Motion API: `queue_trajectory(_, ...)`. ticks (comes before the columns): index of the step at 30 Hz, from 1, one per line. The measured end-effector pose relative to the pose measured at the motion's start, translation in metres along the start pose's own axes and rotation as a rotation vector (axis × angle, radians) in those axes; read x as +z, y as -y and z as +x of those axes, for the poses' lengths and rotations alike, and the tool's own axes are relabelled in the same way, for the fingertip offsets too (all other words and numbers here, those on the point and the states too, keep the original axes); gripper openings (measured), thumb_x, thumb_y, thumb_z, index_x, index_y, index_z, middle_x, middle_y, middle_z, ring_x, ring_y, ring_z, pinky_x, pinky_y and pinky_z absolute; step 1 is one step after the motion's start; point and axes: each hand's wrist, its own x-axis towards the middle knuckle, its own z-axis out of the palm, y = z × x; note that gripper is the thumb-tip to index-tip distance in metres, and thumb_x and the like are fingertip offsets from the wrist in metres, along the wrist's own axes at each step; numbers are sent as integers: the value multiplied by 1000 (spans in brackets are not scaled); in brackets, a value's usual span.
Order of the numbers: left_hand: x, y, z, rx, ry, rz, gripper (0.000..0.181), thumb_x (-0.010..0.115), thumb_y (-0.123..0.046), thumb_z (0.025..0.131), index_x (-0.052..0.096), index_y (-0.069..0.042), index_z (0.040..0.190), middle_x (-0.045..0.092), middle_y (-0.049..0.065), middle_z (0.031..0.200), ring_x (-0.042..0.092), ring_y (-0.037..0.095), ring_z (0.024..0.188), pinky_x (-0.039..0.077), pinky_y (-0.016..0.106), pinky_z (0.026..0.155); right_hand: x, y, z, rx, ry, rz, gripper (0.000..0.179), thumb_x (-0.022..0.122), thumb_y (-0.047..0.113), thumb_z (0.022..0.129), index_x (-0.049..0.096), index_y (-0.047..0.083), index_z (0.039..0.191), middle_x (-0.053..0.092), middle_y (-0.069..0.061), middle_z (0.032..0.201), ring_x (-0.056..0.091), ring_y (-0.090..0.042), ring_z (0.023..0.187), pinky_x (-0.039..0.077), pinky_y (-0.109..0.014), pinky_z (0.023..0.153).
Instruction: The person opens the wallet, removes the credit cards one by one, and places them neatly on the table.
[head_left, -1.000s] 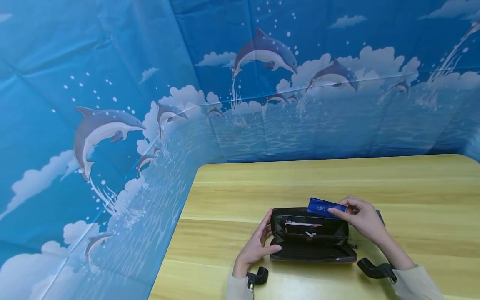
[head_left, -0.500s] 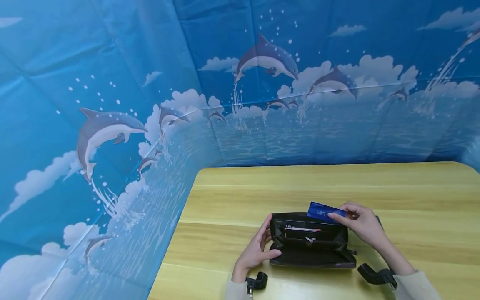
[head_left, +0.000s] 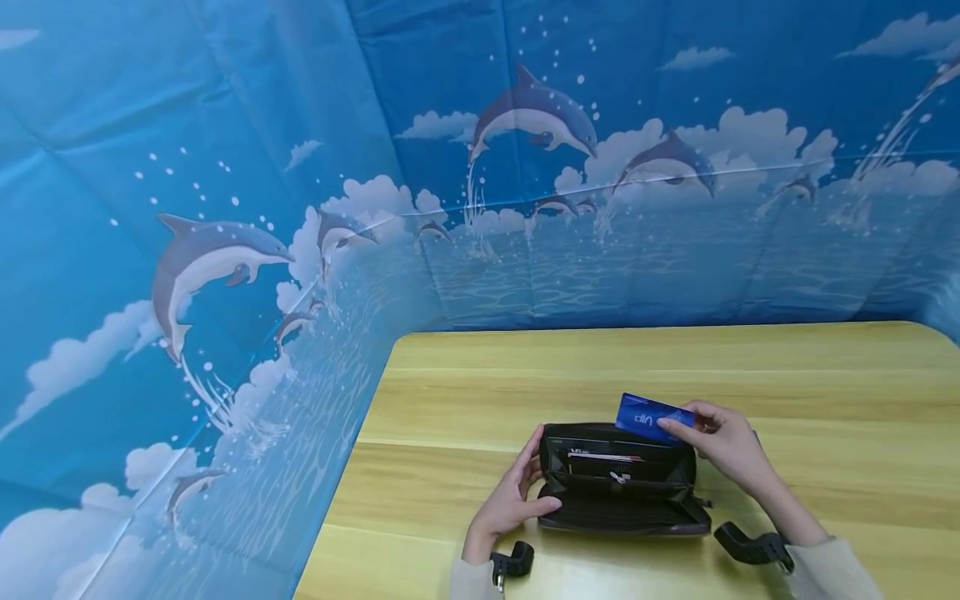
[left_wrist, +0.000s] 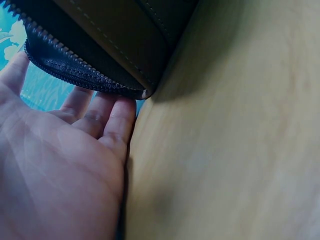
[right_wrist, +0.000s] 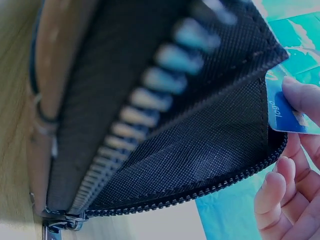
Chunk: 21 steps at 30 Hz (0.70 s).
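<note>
- Because the wallet [head_left: 637, 518] lies unzipped and spread open on the worktop [head_left: 787, 375], the opening step can be judged done.
- The blue card [head_left: 643, 417] is out of any slot, tilted at the wallet's far edge near its right end; the right wrist view shows it partly hidden behind a black panel, and whether the two touch I cannot tell.
- The work looks midway: whether the card is being put in or taken out, this moment does not settle. Placing the card and closing the zip [right_wrist: 207, 192] both appear undone.
- The right hand [head_left: 726, 446] pinches one end of the card between thumb and forefinger, its other fingers curled loosely below.
- The left hand [head_left: 506, 504] holds the wallet's left end, fingers spread and slightly bent against it, thumb on the near flap.
- Writing: "VIP" reads upside down on the card in the head view; "logo" shows sideways in the right wrist view.
- Inside, white lettering [head_left: 580, 452] resembling "VI" peeks above some pale edges [head_left: 603, 457]; the rest is hidden. No brand is legible.
</note>
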Motion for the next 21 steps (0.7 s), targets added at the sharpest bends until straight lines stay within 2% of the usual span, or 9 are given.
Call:
queue_trajectory(4, -1, 6, 0, 14, -9, 11, 94, 70, -10, 87, 5, -17, 154, 32, 14, 146, 38, 27, 128, 29, 39, 108, 1, -1, 2, -14, -25, 30, 34, 65, 31, 91, 49, 5, 77, 44, -3, 61, 40, -16, 51, 34, -28, 42)
queue_trajectory(6, -1, 4, 0, 7, -9, 8, 93, 70, -9, 87, 5, -17, 154, 31, 14, 146, 38, 28, 129, 28, 40, 108, 1, -2, 3, -14, -33, 53, 34, 63, 31, 92, 48, 4, 77, 46, -3, 61, 41, -16, 50, 35, -28, 42)
queue_trajectory(11, 2, -14, 2, -37, 2, -6, 93, 69, -7, 87, 4, -11, 153, 28, 19, 147, 35, 33, 130, 25, 47, 109, -1, -3, 5, 10, -34, 112, 32, 59, 32, 95, 60, 0, 99, 58, -5, 67, 47, -22, 50, 40, -30, 42)
queue_trajectory(15, 4, -23, 3, -68, 10, -10, 93, 68, -8, 87, 2, -10, 153, 27, 21, 146, 33, 35, 131, 24, 48, 109, -4, -4, 4, 14, -40, 153, 34, 56, 30, 97, 57, -3, 106, 63, -5, 69, 47, -23, 49, 42, -31, 41)
queue_trajectory(21, 1, -5, 1, -69, -11, -18, 94, 70, -10, 86, 5, -18, 154, 30, 16, 146, 34, 31, 131, 25, 44, 109, -11, -7, 3, 13, -62, 192, 32, 54, 27, 98, 53, -2, 110, 66, -5, 70, 48, -20, 47, 37, -30, 38)
